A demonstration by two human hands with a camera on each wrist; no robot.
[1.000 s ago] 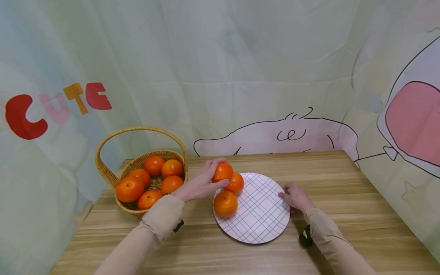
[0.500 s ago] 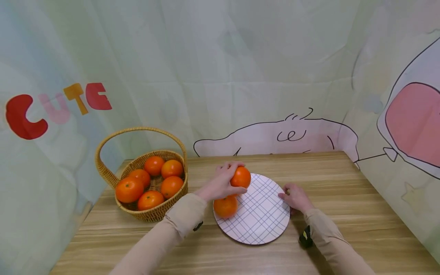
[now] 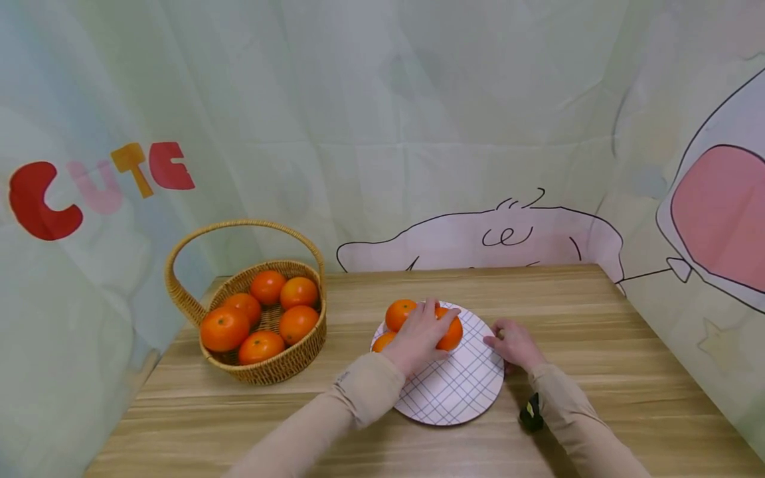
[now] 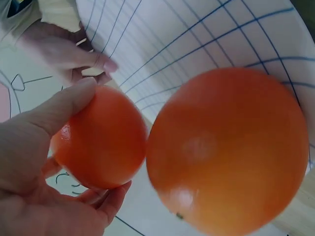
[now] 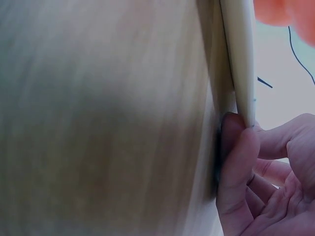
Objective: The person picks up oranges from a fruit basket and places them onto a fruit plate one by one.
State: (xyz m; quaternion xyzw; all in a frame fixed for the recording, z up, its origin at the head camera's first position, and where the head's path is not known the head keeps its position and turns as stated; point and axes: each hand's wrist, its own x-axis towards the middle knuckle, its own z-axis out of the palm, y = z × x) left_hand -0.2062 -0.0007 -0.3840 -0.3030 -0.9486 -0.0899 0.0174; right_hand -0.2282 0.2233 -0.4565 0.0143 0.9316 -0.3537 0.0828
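My left hand holds an orange over the middle of a round white plate with a blue grid. In the left wrist view, thumb and fingers curve round that orange, and a larger-looking orange lies close beside it. Two other oranges are on the plate's left side: one at the back, one in front, partly hidden by my left hand. At the plate's right edge, my right hand pinches the rim, with the thumb above and fingers beneath.
A wicker basket with a tall arched handle stands at the left of the wooden table, holding several oranges. A printed curtain hangs behind the table's back edge. A dark wrist device shows below the right sleeve.
My left hand has carried its orange rightward from the plate's left edge and lowered it toward the plate's middle. The back-left orange is uncovered; the front one is now partly covered. My right hand stays put.
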